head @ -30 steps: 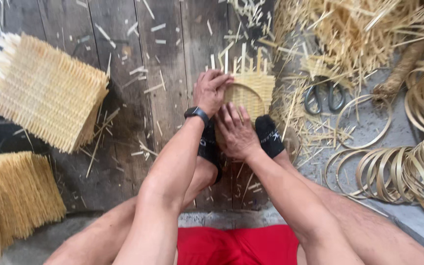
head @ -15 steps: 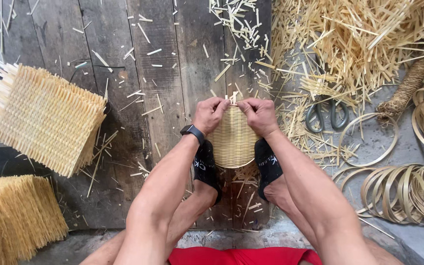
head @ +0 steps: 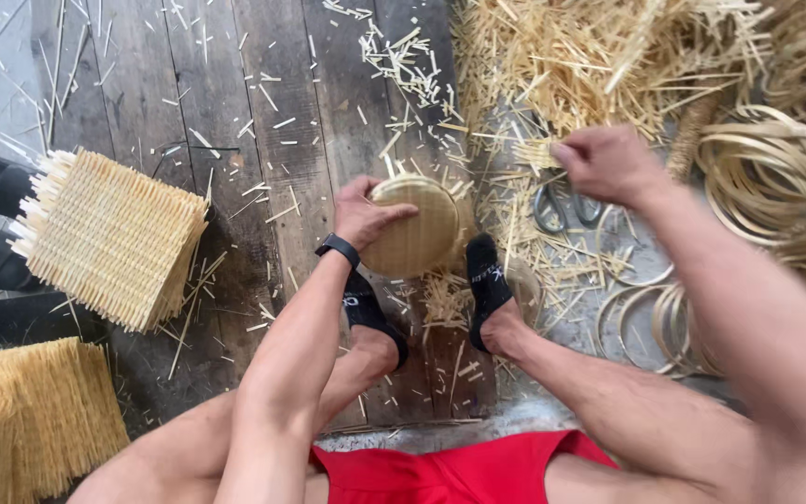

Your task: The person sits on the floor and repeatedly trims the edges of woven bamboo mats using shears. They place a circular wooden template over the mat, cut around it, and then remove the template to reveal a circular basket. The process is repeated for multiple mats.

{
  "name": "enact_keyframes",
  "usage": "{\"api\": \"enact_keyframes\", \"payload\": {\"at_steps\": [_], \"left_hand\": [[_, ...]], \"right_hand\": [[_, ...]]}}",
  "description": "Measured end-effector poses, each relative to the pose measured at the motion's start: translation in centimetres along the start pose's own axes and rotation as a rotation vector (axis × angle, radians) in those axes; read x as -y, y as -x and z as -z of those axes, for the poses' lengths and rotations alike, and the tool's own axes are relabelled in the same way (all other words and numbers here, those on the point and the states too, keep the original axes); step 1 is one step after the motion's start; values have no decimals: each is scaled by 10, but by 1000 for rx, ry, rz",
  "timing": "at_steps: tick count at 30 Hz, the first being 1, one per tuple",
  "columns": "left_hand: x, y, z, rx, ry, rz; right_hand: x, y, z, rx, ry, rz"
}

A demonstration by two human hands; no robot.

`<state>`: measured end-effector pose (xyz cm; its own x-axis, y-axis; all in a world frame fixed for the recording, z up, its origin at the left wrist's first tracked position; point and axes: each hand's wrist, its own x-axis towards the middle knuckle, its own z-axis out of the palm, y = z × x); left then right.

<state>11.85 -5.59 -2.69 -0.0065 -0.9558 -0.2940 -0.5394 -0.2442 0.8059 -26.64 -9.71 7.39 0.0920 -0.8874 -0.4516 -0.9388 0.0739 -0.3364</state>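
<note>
Since the earlier frame, the right hand [head: 604, 163] has released the round woven bamboo disc [head: 415, 227] and moved right, now closed above the scissors [head: 562, 207]; contents indeterminate. The left hand [head: 366, 213] alone grips the disc, tilted between the feet on the plank floor [head: 263, 187]. Being round, it shows no long axis. Pale, tight weave, ringed rim.

This is a floor-level craft workshop for weaving bamboo or cane goods. Worn wooden floorboards [head: 235, 140] are littered with cut splinters, a heap of loose pale strips [head: 608, 65] lies beside coils of bent hoops [head: 767, 168], and stacks of finished woven mats [head: 114, 238] sit nearby. Scissors [head: 562, 205] lie among the offcuts.
</note>
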Motion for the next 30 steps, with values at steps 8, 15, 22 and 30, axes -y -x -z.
{"api": "enact_keyframes", "payload": {"at_steps": [8,15,22,30], "left_hand": [[5,84,-47,-181,-454,-740],[51,104,-54,-54,-531,-564],[-9,40,-81,-213,-482,101],[-20,44,-75,-259,-480,41]], "right_hand": [[-85,40,-28,132,43,-121],[-102,-16,-171,-300,-115,-128],[-84,-44,-175,-21,-270,-532],[-142,6,-190,517,-1236,-396]]}}
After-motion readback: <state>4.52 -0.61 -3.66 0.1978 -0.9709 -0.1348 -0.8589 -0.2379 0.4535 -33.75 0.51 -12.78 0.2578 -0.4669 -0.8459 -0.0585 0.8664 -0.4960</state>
